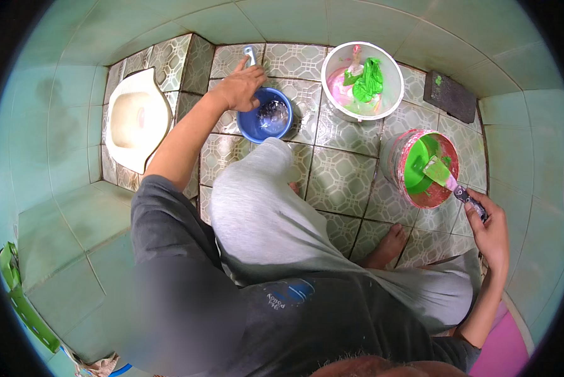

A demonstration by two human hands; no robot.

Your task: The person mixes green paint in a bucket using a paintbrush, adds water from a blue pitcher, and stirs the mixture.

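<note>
My left hand (238,88) reaches over a blue plastic pot (249,125) with clear liquid inside, its fingers apart at a pale blue handle-like piece (251,54); whether it touches that piece is unclear. My right hand (491,229) grips the dark handle of a putty knife (469,201), whose green-smeared blade (438,169) is tilted over a red-rimmed bucket (395,160) of bright green paste. Beyond it, a white bucket (331,94) holds a crumpled green item (367,81) and pink-stained material.
A cream squat toilet (121,135) is on a raised tiled step at left. A dark slab (448,94) lies by the right wall. My legs and bare feet are on the floor (345,176). Green plastic (24,295) is at lower left, pink plastic (496,349) at lower right.
</note>
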